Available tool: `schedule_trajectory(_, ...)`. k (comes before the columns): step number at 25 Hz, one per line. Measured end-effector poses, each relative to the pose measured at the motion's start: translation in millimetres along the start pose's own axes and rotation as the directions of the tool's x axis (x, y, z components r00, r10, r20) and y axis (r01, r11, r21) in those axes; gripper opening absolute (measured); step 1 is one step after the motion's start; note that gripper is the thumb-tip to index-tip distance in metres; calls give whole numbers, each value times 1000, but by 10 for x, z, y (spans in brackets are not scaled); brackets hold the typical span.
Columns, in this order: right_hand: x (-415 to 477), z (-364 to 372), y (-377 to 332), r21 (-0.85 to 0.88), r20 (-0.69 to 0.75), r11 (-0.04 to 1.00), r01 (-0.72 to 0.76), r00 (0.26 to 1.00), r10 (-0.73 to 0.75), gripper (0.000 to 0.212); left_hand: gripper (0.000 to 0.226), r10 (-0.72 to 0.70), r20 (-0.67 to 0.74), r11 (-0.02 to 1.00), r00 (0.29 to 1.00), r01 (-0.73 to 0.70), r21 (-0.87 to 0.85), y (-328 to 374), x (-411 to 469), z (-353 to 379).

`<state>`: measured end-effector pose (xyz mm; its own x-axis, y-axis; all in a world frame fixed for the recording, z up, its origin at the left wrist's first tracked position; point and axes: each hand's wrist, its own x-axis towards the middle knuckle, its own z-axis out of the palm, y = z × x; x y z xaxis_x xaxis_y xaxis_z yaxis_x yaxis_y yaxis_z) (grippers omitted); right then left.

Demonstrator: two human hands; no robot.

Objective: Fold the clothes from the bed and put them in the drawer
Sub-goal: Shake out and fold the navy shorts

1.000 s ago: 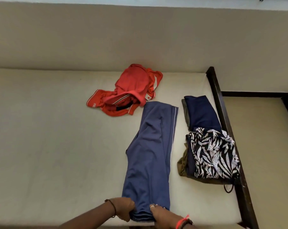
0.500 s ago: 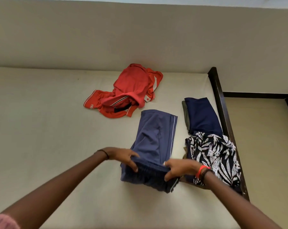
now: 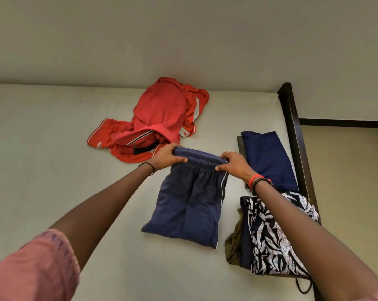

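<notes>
Blue track pants (image 3: 189, 205) with a white side stripe lie folded in half on the bed (image 3: 42, 148). My left hand (image 3: 167, 156) grips the left end of their elastic waistband at the far edge. My right hand (image 3: 232, 164) grips the right end of the same waistband. A crumpled red garment (image 3: 162, 114) lies just beyond my hands, unfolded. To the right sits a stack of folded clothes: a navy piece (image 3: 268, 159) at the back, a black-and-white leaf-print piece (image 3: 275, 235) in front, olive fabric (image 3: 233, 244) beneath it.
The dark wooden bed frame (image 3: 294, 135) runs along the right edge of the mattress, close to the folded stack. Beyond it lies pale floor (image 3: 346, 181). A plain wall (image 3: 183, 40) backs the bed. No drawer is in view.
Both hands lifted the waistband from the near edge and carried it away from me over the legs, so the long pants now lie folded in half.
</notes>
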<state>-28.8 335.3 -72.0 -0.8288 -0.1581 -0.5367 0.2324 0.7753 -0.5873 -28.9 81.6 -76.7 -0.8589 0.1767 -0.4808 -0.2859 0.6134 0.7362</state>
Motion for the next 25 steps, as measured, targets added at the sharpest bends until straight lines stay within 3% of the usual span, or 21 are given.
schedule_trajectory(5, 511, 150, 196, -47, -98, 998, -51, 994, 46, 47, 65, -46, -141, 997, 989, 37, -67, -136, 394, 205)
schedule_trajectory(9, 339, 514, 219, -139, -204, 990, -13, 979, -15, 48, 57, 128, -283, 985, 950, -90, 146, -485, 162, 456)
schedule_trajectory(12, -267, 1123, 275, -327, -205, 936, 127, 958, -201, 58, 69, 275, -85, 898, 958, -225, 378, -809, -354, 761)
schedule_trajectory(14, -681, 1542, 371, -487, -92, 842, 233, 945, -315, 76, 80, 368, 149, 733, 918, -385, 561, -1016, -743, 950)
schedule_trajectory(17, -1052, 1949, 583, -564, 104, 777, 282, 957, -272, 104, 86, 390, 362, 512, 847, -526, 679, -1380, -1112, 1167)
schedule_trajectory(19, -1142, 2086, 667, -583, 138, 787, 203, 979, -151, 109, 83, 338, 392, 475, 856, -514, 714, -1583, -1176, 1246)
schedule_trajectory(25, -1113, 2354, 883, -661, 104, 739, 131, 991, -83, 62, 60, 338, 263, 381, 904, -387, 840, -1768, -1067, 1504)
